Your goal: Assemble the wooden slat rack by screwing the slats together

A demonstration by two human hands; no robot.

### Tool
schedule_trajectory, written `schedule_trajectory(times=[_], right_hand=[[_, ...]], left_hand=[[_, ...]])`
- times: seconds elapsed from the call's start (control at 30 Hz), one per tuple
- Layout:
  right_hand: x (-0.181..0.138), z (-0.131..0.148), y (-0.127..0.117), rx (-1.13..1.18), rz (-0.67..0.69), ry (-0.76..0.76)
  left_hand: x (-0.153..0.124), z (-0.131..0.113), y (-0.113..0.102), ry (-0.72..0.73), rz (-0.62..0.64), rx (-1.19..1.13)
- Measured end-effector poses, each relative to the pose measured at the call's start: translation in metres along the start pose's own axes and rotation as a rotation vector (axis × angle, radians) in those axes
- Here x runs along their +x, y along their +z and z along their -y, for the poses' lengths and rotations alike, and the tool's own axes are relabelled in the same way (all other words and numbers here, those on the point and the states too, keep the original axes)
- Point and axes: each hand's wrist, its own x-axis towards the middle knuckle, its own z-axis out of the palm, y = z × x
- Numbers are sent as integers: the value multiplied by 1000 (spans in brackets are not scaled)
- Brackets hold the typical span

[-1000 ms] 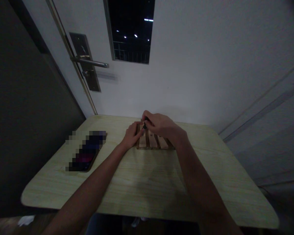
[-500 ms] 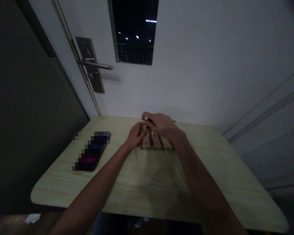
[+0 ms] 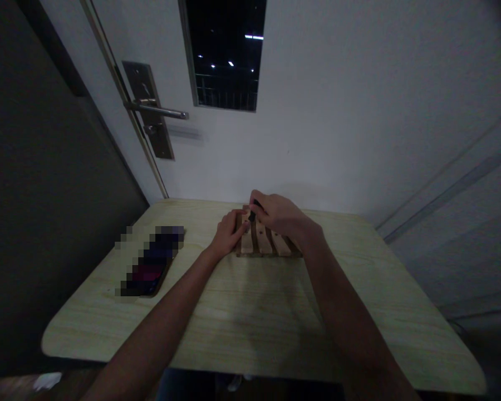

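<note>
Count: one slatted wooden rack point(image 3: 267, 243), one small dark object point(image 3: 253, 214), one phone point(image 3: 150, 263) with its screen blurred out, one bench point(image 3: 250, 312), one door with one lever handle point(image 3: 156, 110) and one dark window pane point(image 3: 224, 53). On the rack I count about four pale slats; my hands cover the far ends, so the exact number is uncertain.

Change from the frame half a second ago: my right hand point(image 3: 281, 218) now sits slightly farther toward 1 o'clock over the rack, and the dark object shows more clearly at its fingertips. My left hand point(image 3: 229, 234) stays at the rack's left edge. The rack and the phone keep their places on the bench.

Position: the rack lies at 12 o'clock from me, at the far middle of the bench, near the door. The phone lies at 10 o'clock, well apart from the rack.

Fingers: my right fingers point(image 3: 262, 207) are pressed together, pinching the dark object over the rack's far left corner. The object points down at the slats; I cannot tell whether it touches them. My left fingers point(image 3: 239, 221) are loosely curled against the rack's left end slat, just beside the dark object at its 8 o'clock.
</note>
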Motion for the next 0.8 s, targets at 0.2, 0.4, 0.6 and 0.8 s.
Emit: schedule_trajectory(times=[0.2,0.4,0.6,0.8], right_hand=[[6,-3,5,-72,-57,49],[1,0,4,58,-23,-35],[-1,2,0,37,-4,-22],[4,-4,4,90,-56,-75]], left_hand=[[0,4,1,17,2,12],[0,3,1,16,-9,0],[0,-1,-1,27,-8,-11],[0,2,1,20,-10,-5]])
